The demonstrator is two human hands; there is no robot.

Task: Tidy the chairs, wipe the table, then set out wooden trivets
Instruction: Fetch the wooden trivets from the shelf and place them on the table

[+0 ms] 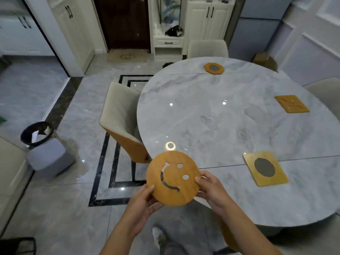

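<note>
A round wooden trivet (pixel 173 178) with a cut-out smiley face is held over the near left edge of the grey marble table (pixel 211 115). My left hand (pixel 143 205) grips its lower left rim and my right hand (pixel 211 188) grips its right rim. On the table lie three other trivets: an octagonal one with a grey centre (pixel 214 68) at the far side, a square slotted one (pixel 292 103) at the right, and a square one with a dark round centre (pixel 265 168) near me.
A cream and orange chair (pixel 121 118) is tucked at the table's left, another chair (pixel 207 48) at the far side and one (pixel 325 89) at the right. A grey bin with a black liner (pixel 44 146) stands on the floor at left. Cabinets line the back wall.
</note>
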